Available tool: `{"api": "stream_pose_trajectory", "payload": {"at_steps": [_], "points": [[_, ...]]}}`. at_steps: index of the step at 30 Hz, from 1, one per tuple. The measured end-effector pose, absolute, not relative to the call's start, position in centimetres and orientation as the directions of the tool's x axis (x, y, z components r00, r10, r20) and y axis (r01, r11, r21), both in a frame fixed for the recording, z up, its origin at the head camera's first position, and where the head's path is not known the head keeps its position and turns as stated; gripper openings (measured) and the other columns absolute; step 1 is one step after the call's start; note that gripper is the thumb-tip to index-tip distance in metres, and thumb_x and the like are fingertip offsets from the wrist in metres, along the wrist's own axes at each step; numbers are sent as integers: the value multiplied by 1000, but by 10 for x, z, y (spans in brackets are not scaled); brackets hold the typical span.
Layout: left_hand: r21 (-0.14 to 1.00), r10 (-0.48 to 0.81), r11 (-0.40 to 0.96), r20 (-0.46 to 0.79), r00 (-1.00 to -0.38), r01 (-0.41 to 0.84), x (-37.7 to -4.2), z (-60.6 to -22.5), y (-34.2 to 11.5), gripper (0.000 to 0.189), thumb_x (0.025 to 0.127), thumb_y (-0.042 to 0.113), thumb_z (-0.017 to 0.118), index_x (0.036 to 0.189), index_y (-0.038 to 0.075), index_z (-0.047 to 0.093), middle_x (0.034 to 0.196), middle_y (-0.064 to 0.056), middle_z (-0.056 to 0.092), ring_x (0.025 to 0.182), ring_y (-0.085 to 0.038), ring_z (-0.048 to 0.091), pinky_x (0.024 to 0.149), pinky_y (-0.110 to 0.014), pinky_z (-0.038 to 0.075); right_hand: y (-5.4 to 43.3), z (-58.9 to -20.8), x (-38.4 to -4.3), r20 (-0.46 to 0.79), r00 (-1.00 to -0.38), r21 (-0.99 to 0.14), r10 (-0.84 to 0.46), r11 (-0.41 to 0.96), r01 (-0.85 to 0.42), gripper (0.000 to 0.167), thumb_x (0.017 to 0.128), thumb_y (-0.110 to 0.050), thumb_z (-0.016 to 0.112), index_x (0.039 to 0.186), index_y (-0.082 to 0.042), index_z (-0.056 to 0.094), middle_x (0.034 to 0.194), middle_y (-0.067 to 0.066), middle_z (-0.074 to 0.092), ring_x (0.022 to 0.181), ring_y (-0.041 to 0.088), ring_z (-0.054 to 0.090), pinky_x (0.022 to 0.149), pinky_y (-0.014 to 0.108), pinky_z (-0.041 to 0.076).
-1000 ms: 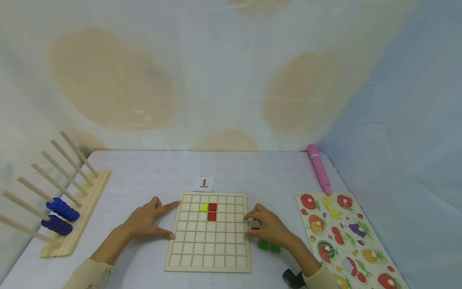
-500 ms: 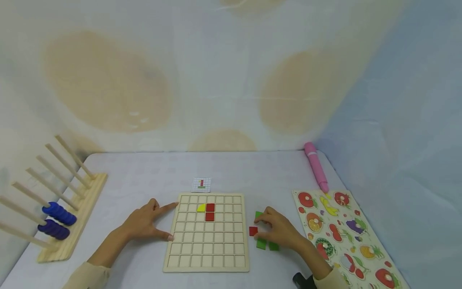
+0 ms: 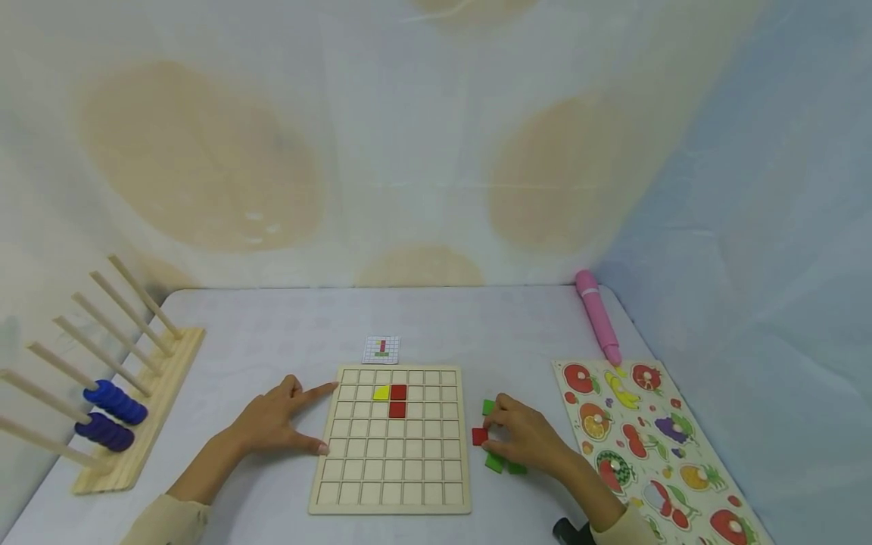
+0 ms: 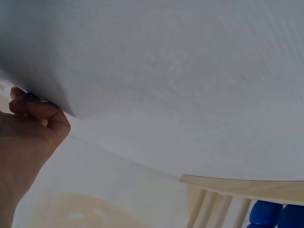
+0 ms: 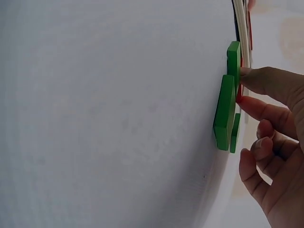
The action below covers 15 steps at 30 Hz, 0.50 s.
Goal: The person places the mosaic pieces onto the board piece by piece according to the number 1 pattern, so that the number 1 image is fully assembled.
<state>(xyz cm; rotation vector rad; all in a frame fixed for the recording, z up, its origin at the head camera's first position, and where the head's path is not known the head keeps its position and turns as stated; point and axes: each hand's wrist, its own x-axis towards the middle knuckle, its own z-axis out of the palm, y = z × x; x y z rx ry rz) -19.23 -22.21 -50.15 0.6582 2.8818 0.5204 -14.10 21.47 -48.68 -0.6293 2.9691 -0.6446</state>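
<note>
A wooden grid board (image 3: 390,473) lies flat on the table, with a yellow curved-edge tile (image 3: 381,393) and two red square tiles (image 3: 398,409) set in its cells. My left hand (image 3: 275,418) touches the board's left edge with thumb and forefinger spread apart; the left wrist view shows its other fingers folded. Right of the board, my right hand (image 3: 521,435) pinches a loose red square tile (image 3: 480,437) between thumb and forefinger. Several green tiles (image 5: 225,114) lie around and under that hand, partly hidden in the head view.
A small pattern card (image 3: 381,350) lies just behind the board. At the left stands a wooden peg rack (image 3: 146,409) with blue rings (image 3: 116,401). To the right are a fruit puzzle board (image 3: 647,446), a pink marker-shaped stick (image 3: 598,318) and a black object (image 3: 571,532) by the sleeve.
My right hand has moved right from the board's edge to the loose red tile, and its fingers have closed on it. The left hand stays at the board's left edge.
</note>
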Motion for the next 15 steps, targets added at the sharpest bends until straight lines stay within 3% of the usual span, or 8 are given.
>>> {"api": "stream_pose_trajectory", "payload": {"at_steps": [15], "points": [[362,449,841,-52,-892,402,-193,-504,-223,106,58,84,71,149,37,44,94,0,35,66,-14,34,57,-26,28,208,-477,-146,134,-891,-457,-433,771,-443,18,78,-25,84,91,-16,76,84,-5,49,76,10,49,65,18,41]]}}
